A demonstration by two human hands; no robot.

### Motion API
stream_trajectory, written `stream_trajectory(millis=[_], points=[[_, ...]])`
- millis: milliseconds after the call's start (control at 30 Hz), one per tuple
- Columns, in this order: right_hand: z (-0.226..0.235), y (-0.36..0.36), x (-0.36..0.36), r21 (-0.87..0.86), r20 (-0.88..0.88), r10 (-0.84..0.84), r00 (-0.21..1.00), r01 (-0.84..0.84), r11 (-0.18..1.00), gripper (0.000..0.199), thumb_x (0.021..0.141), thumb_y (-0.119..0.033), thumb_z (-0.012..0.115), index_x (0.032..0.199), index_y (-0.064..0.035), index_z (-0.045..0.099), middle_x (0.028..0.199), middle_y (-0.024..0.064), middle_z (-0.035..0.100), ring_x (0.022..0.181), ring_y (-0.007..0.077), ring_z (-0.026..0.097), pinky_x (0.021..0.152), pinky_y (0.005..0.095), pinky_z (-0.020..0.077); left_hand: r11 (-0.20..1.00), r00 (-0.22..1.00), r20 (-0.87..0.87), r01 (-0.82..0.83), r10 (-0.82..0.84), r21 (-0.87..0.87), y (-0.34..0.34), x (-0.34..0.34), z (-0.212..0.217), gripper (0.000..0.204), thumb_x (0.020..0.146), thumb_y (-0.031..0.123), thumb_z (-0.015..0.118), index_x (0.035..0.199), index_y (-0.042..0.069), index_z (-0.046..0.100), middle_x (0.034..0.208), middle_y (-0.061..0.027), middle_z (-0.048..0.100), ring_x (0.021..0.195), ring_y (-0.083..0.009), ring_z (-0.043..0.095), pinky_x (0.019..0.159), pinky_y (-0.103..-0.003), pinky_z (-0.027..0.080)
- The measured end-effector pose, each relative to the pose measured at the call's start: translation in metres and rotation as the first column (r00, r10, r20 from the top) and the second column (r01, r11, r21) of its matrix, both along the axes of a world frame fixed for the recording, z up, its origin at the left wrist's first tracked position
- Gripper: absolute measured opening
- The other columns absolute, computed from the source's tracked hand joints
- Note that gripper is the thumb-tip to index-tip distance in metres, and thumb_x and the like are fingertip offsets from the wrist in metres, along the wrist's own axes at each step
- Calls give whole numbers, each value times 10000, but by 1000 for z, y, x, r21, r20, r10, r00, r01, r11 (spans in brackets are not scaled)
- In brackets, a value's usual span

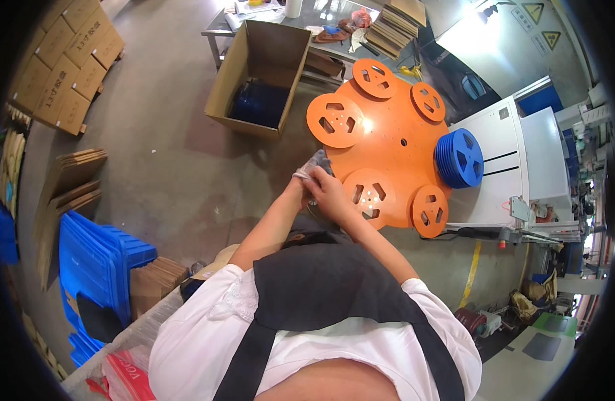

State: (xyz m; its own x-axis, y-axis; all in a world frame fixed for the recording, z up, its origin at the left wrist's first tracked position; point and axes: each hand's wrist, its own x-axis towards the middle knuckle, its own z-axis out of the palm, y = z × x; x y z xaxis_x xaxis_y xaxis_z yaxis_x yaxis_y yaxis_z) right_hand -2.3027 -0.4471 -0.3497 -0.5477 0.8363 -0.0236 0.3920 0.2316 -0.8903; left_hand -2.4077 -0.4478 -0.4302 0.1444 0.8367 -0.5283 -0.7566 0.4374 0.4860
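Observation:
In front of my waist my two hands meet. My left hand point(314, 164) wears a grey work glove with a pale cuff; its fingers are bunched and too small to make out. Against that cuff, my right hand point(325, 195) is bare, its fingers closed on the glove at the left wrist. Just beyond and to the right stands a large orange lobed turntable point(407, 164). Orange discs with cutouts, such as the near-left one point(334, 120), sit on its lobes. A stack of blue slotted reels point(460, 158) rests on its right lobe.
Ahead stands an open cardboard box point(224, 90) with dark blue contents. Behind it is a cluttered metal table point(321, 13). A white machine point(494, 134) stands right of the turntable. Stacked cartons point(70, 63) are far left; blue plastic parts point(96, 260) and flat cardboard point(153, 284) are near left.

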Motion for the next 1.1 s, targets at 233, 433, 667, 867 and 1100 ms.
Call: stream_trajectory(millis=[233,433,667,867,1100], points=[[8,-13,1,39,95,40,995,-44,998,166,859,-152,634,872,-37,515,717,174,568,663,346,577,591,380,452,978,987,15,-163,163,128,33,-2,-84,292,958,320,460,1128,132,605,1069,-46,634,987,-231,586,845,-310,466],[-4,-4,9,209,153,213,965,-242,947,178,832,-206,631,821,-68,520,785,169,601,758,382,595,638,457,464,997,947,-313,79,-74,4,25,10,-31,542,947,153,502,1438,161,271,1249,-88,565,1185,-256,493,1012,-379,380],[-9,21,26,227,158,267,951,-299,927,213,869,-248,580,846,-50,503,768,170,593,772,386,594,653,464,457,977,948,-253,-208,193,-36,55,9,-72,377,891,80,597,1257,78,510,1134,-95,620,968,-211,606,854,-356,487],[-5,48,72,184,22,420,907,-417,890,170,845,-198,576,808,-49,503,722,172,579,720,394,579,610,470,446,940,938,-53,-341,342,32,86,73,16,326,882,53,590,1204,41,544,1136,-98,620,990,-202,605,875,-352,484],[-15,78,136,94,-26,393,919,-389,917,187,866,-195,599,817,-52,489,743,152,560,727,372,563,619,443,443,660,-172,-883,728,437,185,114,130,-48,558,911,365,540,1399,124,416,1461,-107,372,1361,-270,310,1108,-424,217]])
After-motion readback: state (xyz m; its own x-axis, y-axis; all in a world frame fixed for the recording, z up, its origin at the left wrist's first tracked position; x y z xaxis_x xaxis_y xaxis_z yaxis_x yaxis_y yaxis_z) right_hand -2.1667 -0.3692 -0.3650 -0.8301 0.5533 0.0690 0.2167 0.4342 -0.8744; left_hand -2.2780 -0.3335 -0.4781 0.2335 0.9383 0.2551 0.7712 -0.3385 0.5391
